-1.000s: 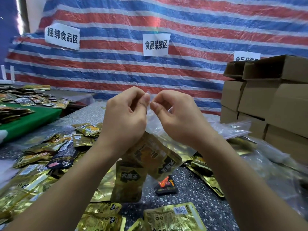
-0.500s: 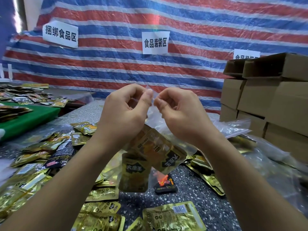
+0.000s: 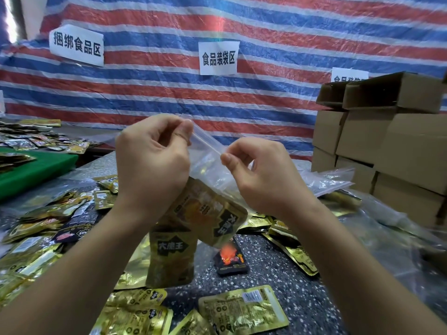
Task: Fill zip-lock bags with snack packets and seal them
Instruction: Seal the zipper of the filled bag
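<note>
nearest edge: we've got gold snack packets (image 3: 243,308) lying flat right at the bottom, one back-side up with a barcode, more piled up along the left (image 3: 31,252)
tabletop: dark speckled stone-look surface (image 3: 278,281), bare patches showing between the foil
black packet: one small black packet with an orange print (image 3: 229,259) sits on the speckle just behind the gold ones, sort of blurry
zip-lock bag: clear zip-lock bag (image 3: 208,165) held up above the table between both hands, its top strip slanting down from left to right; two gold packets inside (image 3: 193,223) hang down, bottom corner close to the table, can't tell if it touches
left hand: our left hand (image 3: 152,158) has fingers curled, thumb and forefinger pinching the upper-left end of the bag's strip
right hand: our right hand (image 3: 261,170) is curled too, thumb tip pinching the strip further along, lower and to the right
right side: heap of empty clear bags (image 3: 324,182) plus crumpled plastic past the right arm
boxes: stacked brown cardboard boxes (image 3: 387,146) at far right, top ones open
left side: green mat (image 3: 36,168) with more packets beyond it
back: red-white-blue striped tarp (image 3: 242,25) as the wall, white paper signs with Chinese text (image 3: 219,58) stuck on it
</note>
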